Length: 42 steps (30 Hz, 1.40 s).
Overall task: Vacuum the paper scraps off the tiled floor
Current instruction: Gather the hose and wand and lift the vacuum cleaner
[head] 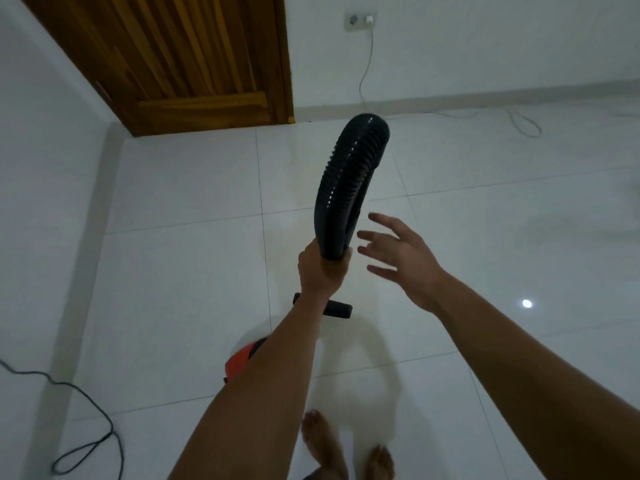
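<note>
We judge setup step: left hand (pixel 323 268) grips looped black hose (pixel 349 181); right hand (pixel 401 259) spread beside, holding nothing. No scraps visible. Next: nozzle (pixel 337 309) to floor (pixel 485 271).

The hose (pixel 346 181) is seen in black, ribbed with fine rings along its length. The floor (pixel 173 271) is laid in glossy white tiles, divided by thin grey grout lines. The vacuum body (pixel 242 360) is coloured orange-red with a black patch. The door (pixel 180 46) is shown in brown wood, streaked with lighter golden grain. A dark cord (pixel 110 427) and a white cord (pixel 371 43) are also seen.
</note>
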{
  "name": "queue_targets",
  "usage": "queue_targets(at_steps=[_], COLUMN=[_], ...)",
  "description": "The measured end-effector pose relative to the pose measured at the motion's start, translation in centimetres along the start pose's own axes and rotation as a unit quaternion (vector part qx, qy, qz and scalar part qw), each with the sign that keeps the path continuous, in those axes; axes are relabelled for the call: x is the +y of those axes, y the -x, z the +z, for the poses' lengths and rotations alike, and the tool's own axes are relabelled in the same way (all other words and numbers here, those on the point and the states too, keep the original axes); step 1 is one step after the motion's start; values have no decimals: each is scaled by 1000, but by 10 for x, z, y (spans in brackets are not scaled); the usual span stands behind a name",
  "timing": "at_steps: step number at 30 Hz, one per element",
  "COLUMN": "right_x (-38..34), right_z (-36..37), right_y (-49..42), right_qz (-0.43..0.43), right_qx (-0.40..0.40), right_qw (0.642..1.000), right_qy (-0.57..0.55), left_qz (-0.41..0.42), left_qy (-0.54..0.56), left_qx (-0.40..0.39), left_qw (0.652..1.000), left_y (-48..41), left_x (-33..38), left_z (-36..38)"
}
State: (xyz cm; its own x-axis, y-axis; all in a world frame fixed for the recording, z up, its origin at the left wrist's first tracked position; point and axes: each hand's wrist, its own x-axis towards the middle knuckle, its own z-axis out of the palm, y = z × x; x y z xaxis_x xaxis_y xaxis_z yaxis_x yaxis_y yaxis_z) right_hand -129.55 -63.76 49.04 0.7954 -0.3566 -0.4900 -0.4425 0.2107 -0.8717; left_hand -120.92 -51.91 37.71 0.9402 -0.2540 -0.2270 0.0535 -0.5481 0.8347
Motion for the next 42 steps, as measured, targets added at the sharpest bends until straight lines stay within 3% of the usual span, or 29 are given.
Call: queue_targets(at_steps=[3,6,11,16,22,29,35,40,42], right_x=[64,122,186,217,243,263,324,323,322], right_z=[-1,-6,-5,2,5,4,6,10,13], right_y=[-28,-59,-134,-200,-246,-276,-296,-295,-296], right_qz=[53,79,35,-24,-127,-261,-234,-231,-241], right_qx=[15,-34,-98,-92,-56,-105,-215,-307,-305], right_qw=[990,970,947,950,942,930,942,915,912], right_qy=[126,226,305,296,306,235,106,121,130], left_qz=[12,9,7,94,196,245,277,247,241], left_qy=[36,70,102,119,193,213,218,243,245], left_qx=[11,0,-37,-58,-2,-14,3,38,42], left_qw=[999,998,994,987,961,946,936,937,938], left_y=[-8,-11,-31,-63,-94,-115,-104,-93,-90], left_x=[-3,-6,-25,-32,-65,-122,-130,-133,-135], left_z=[5,9,15,17,46,80,86,81,80])
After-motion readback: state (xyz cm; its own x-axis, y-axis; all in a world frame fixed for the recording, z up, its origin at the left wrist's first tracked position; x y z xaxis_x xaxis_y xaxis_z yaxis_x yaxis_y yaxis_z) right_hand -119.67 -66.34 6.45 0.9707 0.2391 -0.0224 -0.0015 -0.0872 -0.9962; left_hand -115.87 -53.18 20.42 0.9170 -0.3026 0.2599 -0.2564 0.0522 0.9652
